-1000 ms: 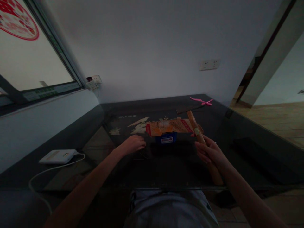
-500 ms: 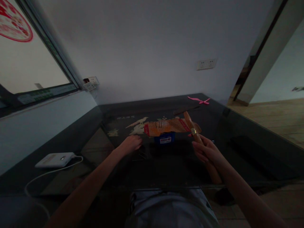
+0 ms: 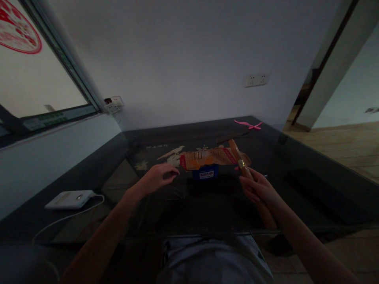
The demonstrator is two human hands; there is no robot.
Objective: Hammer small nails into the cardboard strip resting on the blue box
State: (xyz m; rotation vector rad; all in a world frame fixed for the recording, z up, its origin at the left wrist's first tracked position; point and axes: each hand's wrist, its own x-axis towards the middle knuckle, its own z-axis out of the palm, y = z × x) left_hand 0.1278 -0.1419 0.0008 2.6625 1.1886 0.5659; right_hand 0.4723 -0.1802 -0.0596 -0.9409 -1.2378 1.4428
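Observation:
My right hand (image 3: 256,185) is closed round the wooden handle of a hammer (image 3: 237,152) with a brass-coloured band; its dark head points up and left. An orange and red printed packet (image 3: 204,158) lies across a blue box (image 3: 205,172), just left of the hammer. My left hand (image 3: 160,175) is over the dark table left of the packet, its thumb and fingers apart, with nothing seen between them. A few thin, nail-like pieces (image 3: 177,193) lie on the table near it.
A white device (image 3: 69,199) with a white cable sits at the left of the dark table (image 3: 166,134). A pink ribbon (image 3: 250,125) lies at the back right. Further right is a long black object (image 3: 322,193).
My left hand has lifted a little and moved left, and its thumb and fingers have spread apart. My right hand and the hammer have stayed almost in place.

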